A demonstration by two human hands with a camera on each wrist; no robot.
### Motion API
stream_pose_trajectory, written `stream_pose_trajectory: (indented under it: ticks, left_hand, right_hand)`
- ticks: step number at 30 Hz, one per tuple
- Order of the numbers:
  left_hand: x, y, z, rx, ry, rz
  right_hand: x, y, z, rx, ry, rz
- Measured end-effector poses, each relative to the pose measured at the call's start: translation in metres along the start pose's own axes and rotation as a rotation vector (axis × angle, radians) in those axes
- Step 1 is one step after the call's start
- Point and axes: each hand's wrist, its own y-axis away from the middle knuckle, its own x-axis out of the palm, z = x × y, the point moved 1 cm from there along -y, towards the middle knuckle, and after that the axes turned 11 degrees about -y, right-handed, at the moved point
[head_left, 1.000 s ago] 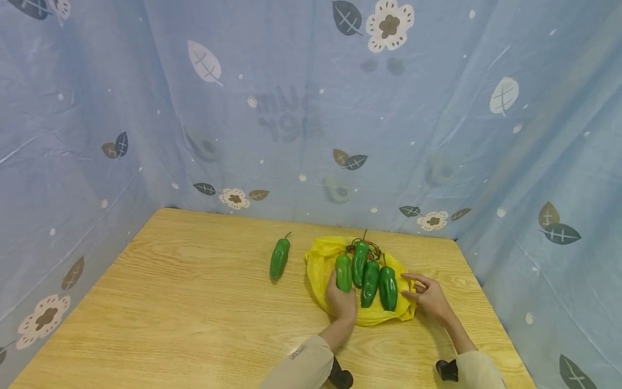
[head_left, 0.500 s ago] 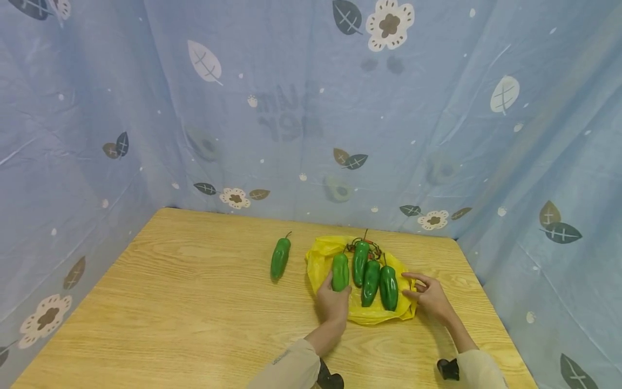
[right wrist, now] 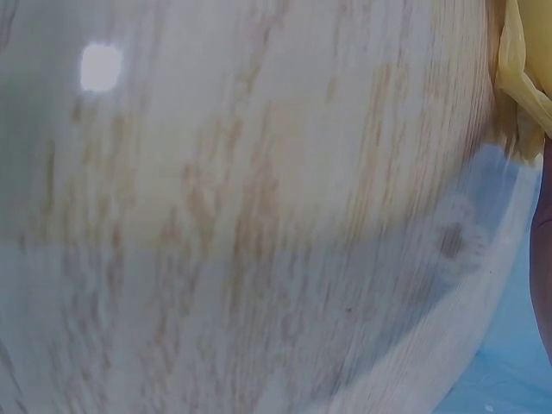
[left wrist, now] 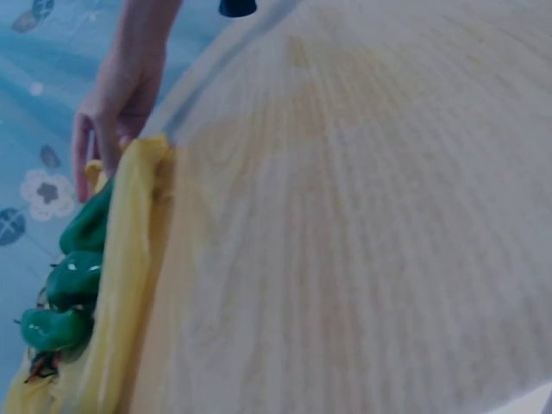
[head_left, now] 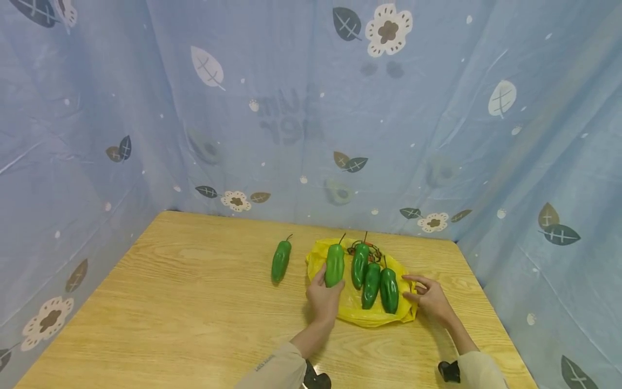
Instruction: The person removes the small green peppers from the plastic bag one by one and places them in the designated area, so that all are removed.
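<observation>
In the head view my left hand [head_left: 323,300] grips a green pepper [head_left: 335,265], stem pointing away, over the left part of a yellow plastic bag [head_left: 351,310]. Several more green peppers [head_left: 371,286] lie on the bag to the right of it. At the bag's right edge, my right hand [head_left: 431,300] pinches the plastic between thumb and fingers. The left wrist view shows the right hand [left wrist: 121,108] reaching down to the bag's rim, beside the peppers [left wrist: 76,278]; the left hand is outside that view. Only a sliver of the right hand [right wrist: 542,259] appears in the right wrist view.
Left of the bag, one green pepper [head_left: 280,261] lies alone on the wooden table [head_left: 194,292]. Small dark and red stringy pieces [head_left: 374,253] sit at the back of the bag. A blue patterned curtain [head_left: 301,135] encloses the table's back and sides.
My left hand has moved left and slightly away from me with its pepper, apart from the other peppers on the bag. The right hand has stayed at the bag's edge.
</observation>
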Motion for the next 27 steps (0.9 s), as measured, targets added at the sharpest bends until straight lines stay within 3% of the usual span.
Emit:
stream_pose_trajectory:
  ticks: [7,14,27]
  left_hand:
    - [-0.004,-0.012,-0.009,0.044,0.064,0.007]
    - [-0.018,-0.023,-0.015,0.114,0.066,-0.026]
    - [-0.044,-0.039,-0.025,0.125,0.047,-0.027]
  right_hand:
    - [-0.002,0.001,0.001,-0.015,0.016,-0.002]
    - [0.000,-0.001,-0.004,-0.015,-0.077,0.005]
    - [0.002,0.001,-0.001,-0.023,-0.075,-0.004]
